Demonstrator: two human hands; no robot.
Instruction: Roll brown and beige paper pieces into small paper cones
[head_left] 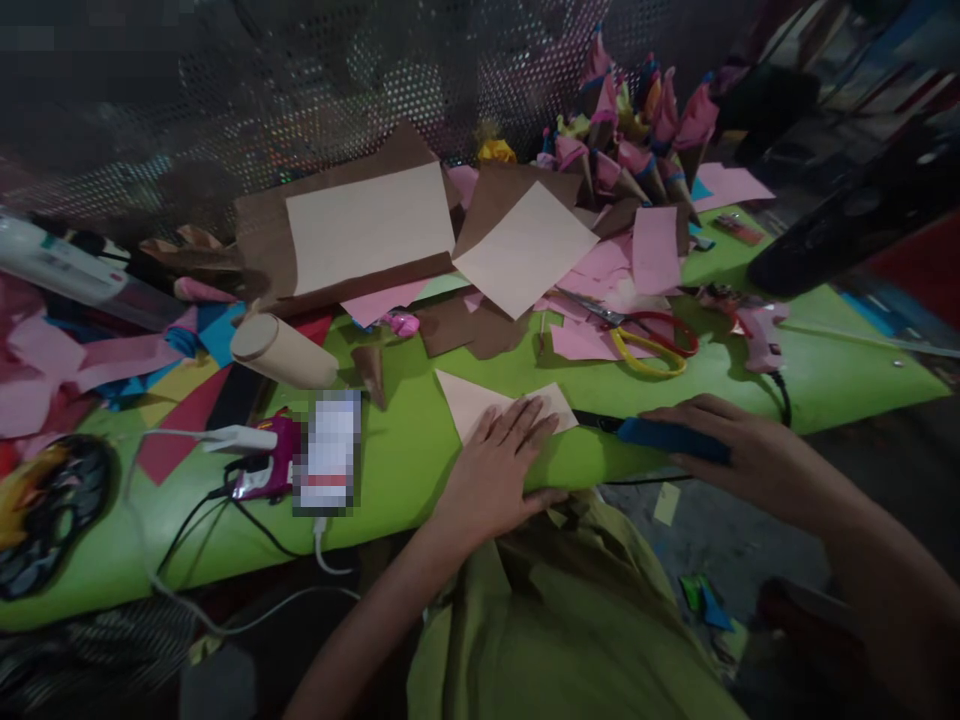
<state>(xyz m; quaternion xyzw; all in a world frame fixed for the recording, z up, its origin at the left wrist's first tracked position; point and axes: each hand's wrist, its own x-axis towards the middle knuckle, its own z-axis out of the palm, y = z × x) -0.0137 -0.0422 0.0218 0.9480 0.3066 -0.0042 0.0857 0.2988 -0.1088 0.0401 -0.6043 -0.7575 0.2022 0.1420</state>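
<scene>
My left hand (502, 465) lies flat with its fingers spread, pressing a pale folded sheet of paper (459, 398) onto the green tabletop. To its right, my right hand (739, 450) is closed around the blue handle of a knife (660, 437). The knife's dark blade points left and meets the paper's right corner; I cannot tell whether it lies inside the fold. Just behind the hands rest scissors (630, 335) with red and yellow handles, on pink paper scraps (581, 342).
Pale sheets (367, 230) on brown paper and several paper cones with pink tops (652, 150) stand at the back. Left are a cardboard tube (281, 350), a phone (330, 450) on a cable, and a magenta glue gun (277, 465). A pink glue gun (757, 335) lies right.
</scene>
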